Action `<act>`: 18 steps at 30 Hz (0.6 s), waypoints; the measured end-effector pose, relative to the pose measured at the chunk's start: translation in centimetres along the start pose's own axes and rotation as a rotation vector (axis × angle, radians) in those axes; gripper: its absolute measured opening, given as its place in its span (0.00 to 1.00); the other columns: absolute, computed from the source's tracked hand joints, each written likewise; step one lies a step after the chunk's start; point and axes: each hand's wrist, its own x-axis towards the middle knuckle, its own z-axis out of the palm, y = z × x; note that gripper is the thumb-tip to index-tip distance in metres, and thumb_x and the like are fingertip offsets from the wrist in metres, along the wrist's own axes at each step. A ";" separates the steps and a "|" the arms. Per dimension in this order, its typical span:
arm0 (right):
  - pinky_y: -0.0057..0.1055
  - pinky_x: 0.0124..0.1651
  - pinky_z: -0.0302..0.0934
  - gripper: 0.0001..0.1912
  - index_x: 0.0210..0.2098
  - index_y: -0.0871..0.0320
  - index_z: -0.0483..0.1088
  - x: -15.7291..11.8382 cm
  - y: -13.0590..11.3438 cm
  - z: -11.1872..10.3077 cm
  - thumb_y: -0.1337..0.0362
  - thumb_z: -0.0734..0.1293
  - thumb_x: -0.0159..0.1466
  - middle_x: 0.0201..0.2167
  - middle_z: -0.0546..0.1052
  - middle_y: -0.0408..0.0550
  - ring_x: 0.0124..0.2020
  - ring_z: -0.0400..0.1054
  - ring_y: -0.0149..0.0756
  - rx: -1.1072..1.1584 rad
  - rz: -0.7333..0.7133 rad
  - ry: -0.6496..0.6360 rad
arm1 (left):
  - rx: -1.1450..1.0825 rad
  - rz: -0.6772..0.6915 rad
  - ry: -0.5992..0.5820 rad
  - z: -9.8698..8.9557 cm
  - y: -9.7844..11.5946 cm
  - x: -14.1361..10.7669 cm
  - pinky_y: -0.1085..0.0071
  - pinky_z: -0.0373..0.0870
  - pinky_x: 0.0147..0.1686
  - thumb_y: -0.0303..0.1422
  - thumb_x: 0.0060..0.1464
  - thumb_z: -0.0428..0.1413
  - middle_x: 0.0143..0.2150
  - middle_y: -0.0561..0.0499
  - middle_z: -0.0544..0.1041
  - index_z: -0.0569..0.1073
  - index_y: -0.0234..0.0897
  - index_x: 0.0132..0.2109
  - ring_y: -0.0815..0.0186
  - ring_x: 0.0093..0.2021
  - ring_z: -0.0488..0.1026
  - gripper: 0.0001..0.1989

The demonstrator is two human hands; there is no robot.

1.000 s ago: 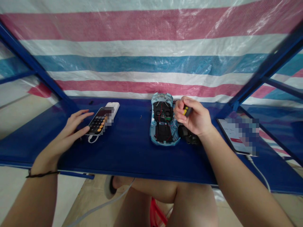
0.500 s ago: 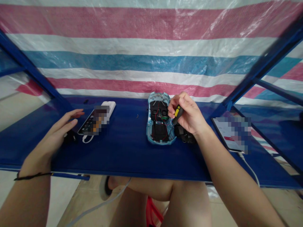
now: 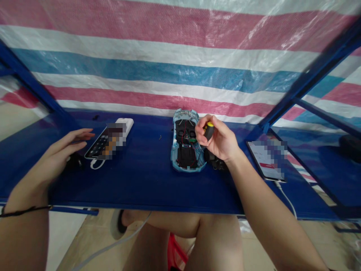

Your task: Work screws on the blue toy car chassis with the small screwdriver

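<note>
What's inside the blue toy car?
The car is open and shows black parts, red and blue wires and a small green board. The right hand covers part of its edge, and nothing under the black parts can be seen.

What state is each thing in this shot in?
Blue toy car body: open, wiring and black parts exposed
Screwdriver: gripped by its yellow-and-black handle
Right hand: closed, above the car
Left hand: open, beside the left phone
Left phone: lying flat, screen lit
Right phone: lying flat, screen lit, cable attached
</note>
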 end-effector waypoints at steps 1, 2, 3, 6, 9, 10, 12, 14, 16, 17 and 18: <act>0.24 0.21 0.52 0.24 0.32 0.56 0.70 0.0 0.0 0.0 0.44 0.77 0.61 0.28 0.70 0.39 0.20 0.61 0.24 0.004 -0.011 0.003 | -0.005 0.002 0.007 0.0 0.0 0.0 0.47 0.59 0.77 0.46 0.55 0.59 0.63 0.48 0.80 0.75 0.43 0.64 0.46 0.71 0.70 0.31; 0.24 0.21 0.51 0.24 0.32 0.56 0.69 0.0 0.1 0.0 0.44 0.78 0.61 0.30 0.70 0.39 0.20 0.62 0.24 0.009 -0.022 0.001 | -0.007 -0.003 0.012 0.1 0.0 0.1 0.47 0.59 0.76 0.46 0.54 0.59 0.63 0.47 0.80 0.75 0.43 0.63 0.46 0.71 0.70 0.31; 0.23 0.20 0.51 0.24 0.32 0.56 0.68 0.0 0.1 0.0 0.46 0.79 0.60 0.31 0.71 0.39 0.21 0.62 0.24 0.013 -0.031 -0.008 | -0.008 -0.015 0.014 0.1 0.1 0.1 0.47 0.60 0.76 0.46 0.53 0.59 0.62 0.47 0.80 0.75 0.43 0.63 0.46 0.70 0.71 0.31; 0.23 0.20 0.53 0.20 0.33 0.56 0.69 -0.1 0.2 -0.2 0.50 0.78 0.63 0.31 0.72 0.40 0.23 0.65 0.26 0.033 -0.040 -0.046 | 0.002 -0.047 -0.009 0.2 0.0 0.2 0.44 0.63 0.74 0.48 0.51 0.60 0.62 0.45 0.80 0.74 0.43 0.63 0.44 0.68 0.73 0.33; 0.24 0.24 0.59 0.18 0.33 0.57 0.69 -0.1 0.1 -0.5 0.53 0.78 0.63 0.31 0.71 0.40 0.25 0.68 0.27 0.063 -0.061 -0.046 | 0.025 -0.053 -0.047 0.1 -0.3 0.3 0.42 0.64 0.73 0.53 0.47 0.64 0.62 0.45 0.80 0.73 0.45 0.63 0.41 0.68 0.73 0.38; 0.24 0.26 0.62 0.18 0.33 0.57 0.70 -0.1 0.0 -0.6 0.54 0.78 0.64 0.31 0.71 0.40 0.27 0.69 0.28 0.062 -0.066 -0.042 | 0.029 -0.057 -0.052 0.1 -0.4 0.4 0.41 0.64 0.72 0.55 0.45 0.64 0.62 0.44 0.80 0.73 0.46 0.64 0.41 0.67 0.74 0.40; 0.26 0.29 0.65 0.16 0.35 0.57 0.71 -0.1 0.0 -0.8 0.53 0.76 0.66 0.30 0.72 0.40 0.27 0.71 0.29 0.048 -0.061 -0.039 | 0.033 -0.058 -0.051 0.0 -0.6 0.5 0.40 0.65 0.72 0.59 0.44 0.65 0.62 0.43 0.80 0.72 0.47 0.64 0.40 0.67 0.74 0.43; 0.26 0.28 0.65 0.15 0.37 0.57 0.72 0.0 0.1 -0.8 0.53 0.74 0.69 0.30 0.74 0.41 0.26 0.70 0.28 0.052 -0.046 -0.038 | 0.034 -0.050 -0.051 -0.1 -0.8 0.5 0.40 0.66 0.71 0.61 0.43 0.65 0.63 0.43 0.80 0.71 0.47 0.66 0.39 0.66 0.75 0.45; 0.24 0.26 0.61 0.15 0.38 0.57 0.73 0.0 0.2 -0.6 0.51 0.73 0.70 0.30 0.73 0.41 0.23 0.68 0.26 0.078 -0.040 -0.040 | 0.040 -0.036 -0.058 -0.2 -1.1 0.6 0.41 0.67 0.70 0.61 0.45 0.65 0.63 0.44 0.80 0.70 0.48 0.69 0.40 0.66 0.76 0.46; 0.24 0.25 0.60 0.16 0.38 0.57 0.73 0.0 0.3 -0.5 0.50 0.73 0.70 0.30 0.73 0.40 0.23 0.66 0.25 0.089 -0.045 -0.040 | 0.051 -0.031 -0.061 -0.2 -1.3 0.6 0.42 0.68 0.70 0.61 0.47 0.64 0.63 0.44 0.81 0.69 0.49 0.70 0.40 0.66 0.76 0.46; 0.23 0.24 0.58 0.18 0.37 0.57 0.73 0.0 0.4 -0.3 0.49 0.74 0.69 0.30 0.72 0.40 0.22 0.65 0.24 0.094 -0.055 -0.035 | 0.066 -0.028 -0.066 -0.2 -1.4 0.7 0.42 0.68 0.69 0.60 0.48 0.64 0.63 0.44 0.80 0.68 0.50 0.71 0.41 0.65 0.76 0.46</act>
